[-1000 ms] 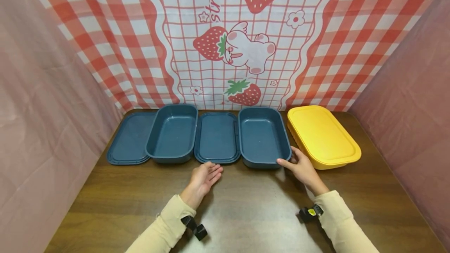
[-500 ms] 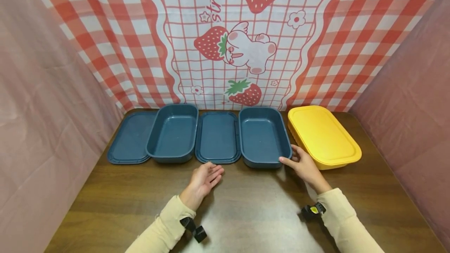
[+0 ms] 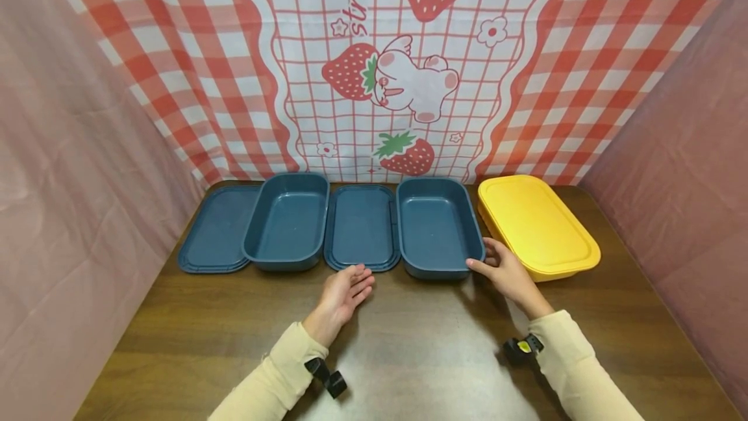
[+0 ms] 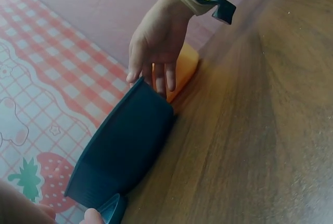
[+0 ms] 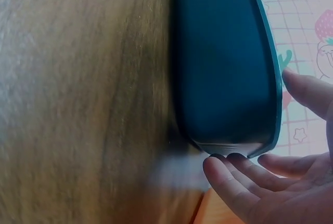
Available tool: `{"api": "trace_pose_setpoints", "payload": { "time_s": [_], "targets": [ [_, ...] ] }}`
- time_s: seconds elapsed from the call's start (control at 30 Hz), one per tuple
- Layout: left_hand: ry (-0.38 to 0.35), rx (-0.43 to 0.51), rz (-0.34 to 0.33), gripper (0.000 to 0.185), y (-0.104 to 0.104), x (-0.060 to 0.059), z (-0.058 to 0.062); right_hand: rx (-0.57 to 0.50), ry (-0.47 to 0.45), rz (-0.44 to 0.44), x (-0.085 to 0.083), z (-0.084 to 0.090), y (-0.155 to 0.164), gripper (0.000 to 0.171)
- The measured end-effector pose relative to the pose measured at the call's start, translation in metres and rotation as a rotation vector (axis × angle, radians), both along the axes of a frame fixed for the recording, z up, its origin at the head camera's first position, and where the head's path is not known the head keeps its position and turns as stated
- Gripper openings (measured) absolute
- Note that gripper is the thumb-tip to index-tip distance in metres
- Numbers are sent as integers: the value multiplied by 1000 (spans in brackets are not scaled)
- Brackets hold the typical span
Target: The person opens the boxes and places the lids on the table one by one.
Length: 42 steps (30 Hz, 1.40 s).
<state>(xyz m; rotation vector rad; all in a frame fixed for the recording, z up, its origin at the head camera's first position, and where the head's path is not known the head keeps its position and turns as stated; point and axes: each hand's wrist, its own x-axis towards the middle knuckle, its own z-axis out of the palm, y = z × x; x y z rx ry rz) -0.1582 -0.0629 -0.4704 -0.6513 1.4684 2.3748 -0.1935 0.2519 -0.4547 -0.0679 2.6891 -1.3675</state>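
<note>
In the head view, my left hand lies with fingers straight at the front edge of a flat blue lid; its fingertips touch that edge. My right hand is at the near right corner of a deep blue food container. Its thumb is at the front rim and its fingertips rest against the outer side wall, as the right wrist view shows on the container. The fingers look extended, not clenched. In the left wrist view, the container stands upright between the hands.
A second open blue container stands left of the lid, partly over another blue lid. A yellow container with its lid on stands close by the right hand. A checked strawberry cloth hangs behind the wooden table.
My left hand has moved slightly forward, and the middle lid has shifted back a little with it. My right hand has slid slightly right along the container's corner; the container stays put.
</note>
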Motion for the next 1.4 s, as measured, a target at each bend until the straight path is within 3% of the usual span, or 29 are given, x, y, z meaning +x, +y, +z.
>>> {"api": "trace_pose_setpoints", "payload": {
  "time_s": [0.17, 0.43, 0.8, 1.2, 1.4],
  "targets": [
    [23, -15, -28, 44, 2, -4, 1, 21, 8, -2, 1, 3, 0, 73],
    [120, -84, -70, 43, 7, -7, -1, 43, 21, 3, 2, 6, 0, 72],
    [151, -147, -95, 43, 13, -13, 2, 114, 72, 13, 4, 9, 0, 75],
    [290, -408, -83, 39, 25, -19, 6, 150, 151, 25, 7, 13, -4, 69],
    [340, -447, -81, 39, 31, -24, 13, 166, 180, 29, 8, 14, -4, 69]
  ]
}}
